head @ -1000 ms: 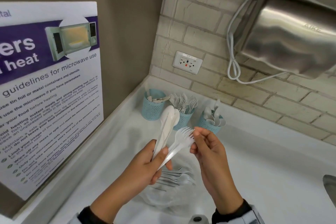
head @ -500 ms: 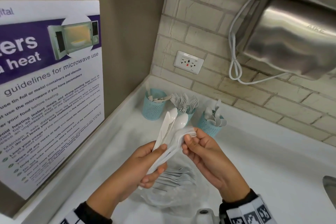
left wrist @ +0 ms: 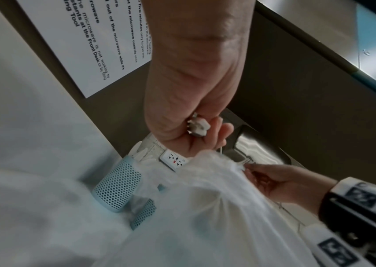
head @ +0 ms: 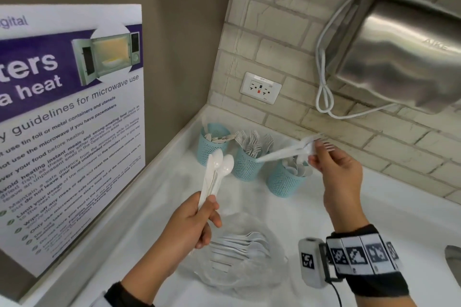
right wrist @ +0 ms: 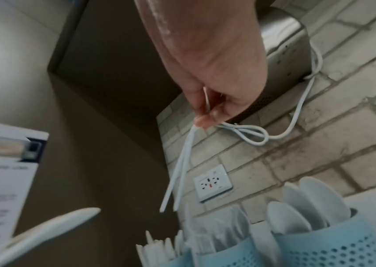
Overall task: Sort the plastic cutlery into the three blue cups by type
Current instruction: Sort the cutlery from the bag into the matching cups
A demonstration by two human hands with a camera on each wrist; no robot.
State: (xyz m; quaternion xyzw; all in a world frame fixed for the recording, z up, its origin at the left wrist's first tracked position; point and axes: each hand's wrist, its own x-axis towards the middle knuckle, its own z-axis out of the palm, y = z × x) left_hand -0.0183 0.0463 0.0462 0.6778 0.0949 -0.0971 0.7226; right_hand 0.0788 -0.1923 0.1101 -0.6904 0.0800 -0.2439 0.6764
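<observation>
A: From the head view, what is each hand doing?
B: The left hand (head: 192, 222) is gripping a bundle of white plastic spoons (head: 217, 172) upright, fingers curled round the handles. The right hand (head: 335, 169) is pinching two white plastic forks (head: 287, 151) by their heads, handles pointing toward the middle blue mesh cup of forks (head: 245, 166).
A: And the left wrist view?
B: Blurry; handle ends seem to be poking from the fist.
A: Right wrist?
B: Two fork handles are splaying below the fingertips (right wrist: 202, 122), above the cups.
A: Risk?
B: The splayed handles could be catching the rim or straying into the right blue cup of spoons (head: 284, 180).
</observation>
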